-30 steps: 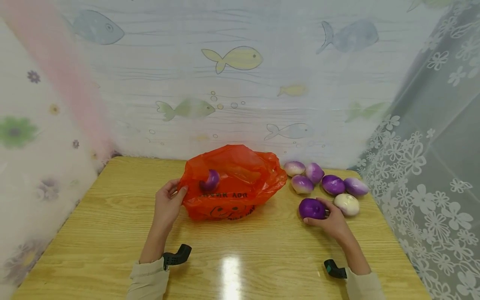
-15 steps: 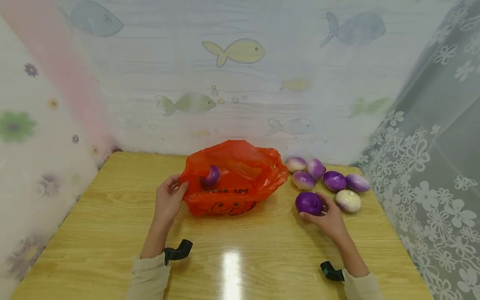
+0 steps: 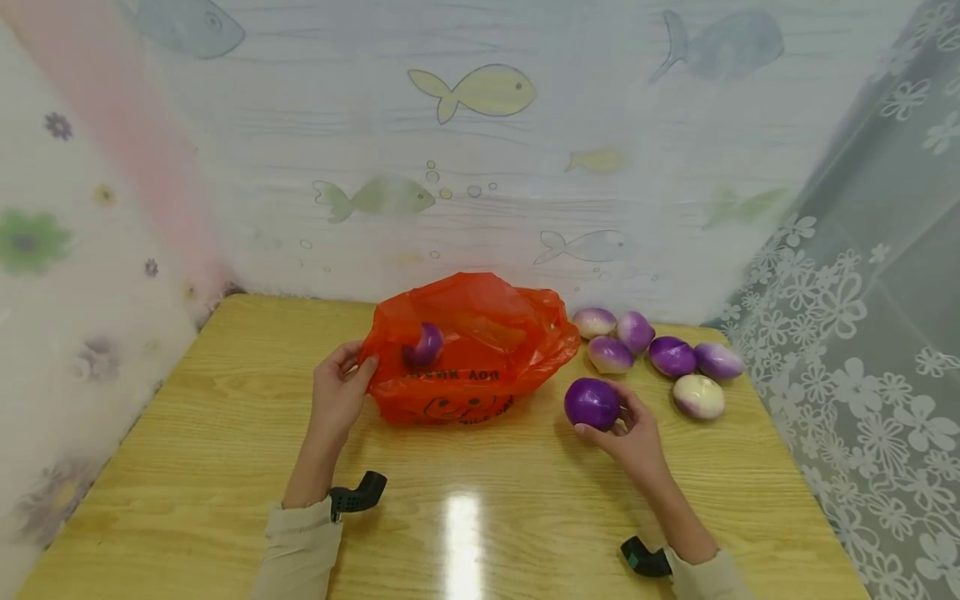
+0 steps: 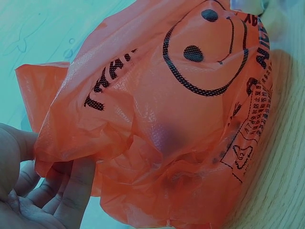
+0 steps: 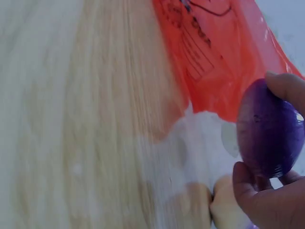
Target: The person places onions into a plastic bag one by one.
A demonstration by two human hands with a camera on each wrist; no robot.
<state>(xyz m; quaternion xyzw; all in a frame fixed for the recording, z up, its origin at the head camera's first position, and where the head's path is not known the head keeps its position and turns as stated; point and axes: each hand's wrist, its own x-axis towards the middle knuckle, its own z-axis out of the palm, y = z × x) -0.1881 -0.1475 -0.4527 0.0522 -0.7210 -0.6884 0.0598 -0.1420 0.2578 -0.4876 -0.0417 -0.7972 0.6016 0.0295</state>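
Note:
A red plastic bag (image 3: 465,333) with black print and a smiley face stands mid-table, its mouth spread. My left hand (image 3: 337,396) pinches the bag's left rim between thumb and fingers; the left wrist view shows the thin film (image 4: 114,86) bunched at the fingers. One purple turnip (image 3: 427,343) shows inside the bag near that hand. My right hand (image 3: 637,437) grips a deep purple turnip (image 3: 590,404) just right of the bag and in front of it. In the right wrist view, thumb and fingers hold this turnip (image 5: 267,129) from opposite sides.
Several purple-and-white turnips (image 3: 611,354) lie at the table's back right, beside the bag. The paler one (image 3: 699,397) lies closest to my right hand. A fish-patterned curtain (image 3: 480,167) hangs behind the wooden table (image 3: 247,433), with a lacy curtain (image 3: 885,400) along the right.
My right hand has carried the deep purple turnip leftward, away from the others and closer to the bag. The left hand keeps its hold on the rim. The head view has tilted slightly downward.

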